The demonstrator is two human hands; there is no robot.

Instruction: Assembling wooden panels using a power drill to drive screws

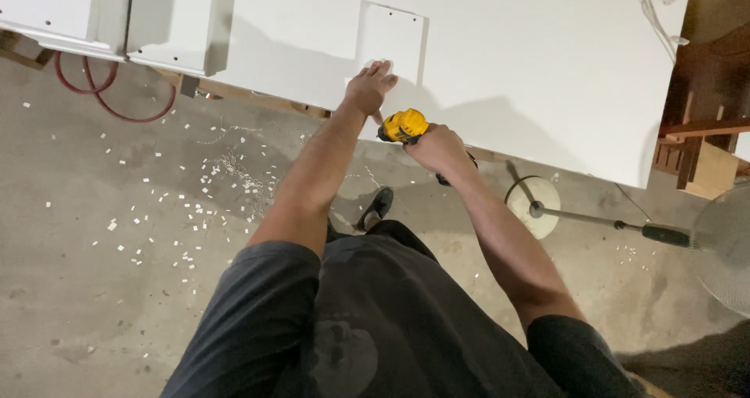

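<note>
The left hand (369,86) lies flat, fingers spread, on the small white plate (392,40) at the big white panel's (531,46) near edge. The right hand (437,148), closed around the yellow drill (403,125), aims it there: fastening looks underway, needing steady, square pressure.

The right hand (437,148) hides most of the yellow drill (403,124); its bit is unseen, and the fan (723,246) is cut off at right.

I see a grey concrete floor (94,304) littered with small white chips (187,203). A red hose (109,101) loops at its upper left; a fan stand (539,207) and wooden frame (695,132) occupy its right edge.
</note>
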